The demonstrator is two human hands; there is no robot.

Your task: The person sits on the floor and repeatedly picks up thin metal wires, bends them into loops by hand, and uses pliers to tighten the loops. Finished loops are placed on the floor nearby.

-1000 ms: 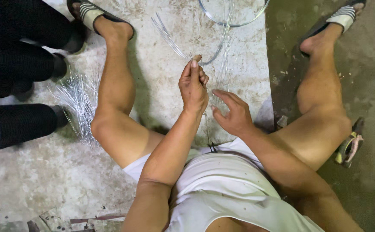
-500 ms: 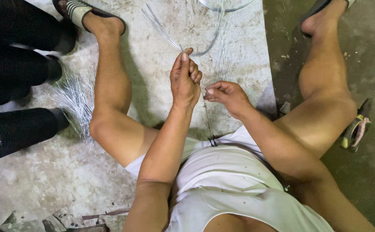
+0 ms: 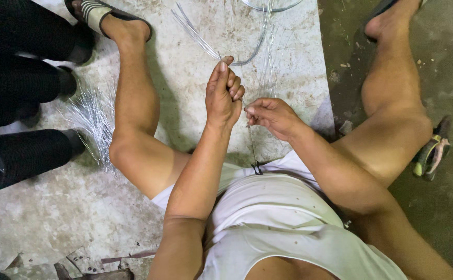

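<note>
Left hand (image 3: 222, 93) clenched on a bundle of thin wires (image 3: 201, 39) that fans out over the concrete floor (image 3: 195, 103). Right hand (image 3: 272, 115) pinches a wire strand just beside it. Loose wire pile (image 3: 92, 116) lies by the left knee; pliers (image 3: 432, 151) lie well apart, beyond the right leg.

Workshop floor: bare concrete (image 3: 195, 109), cut wire bundles (image 3: 94, 116), pliers (image 3: 431, 153)
</note>
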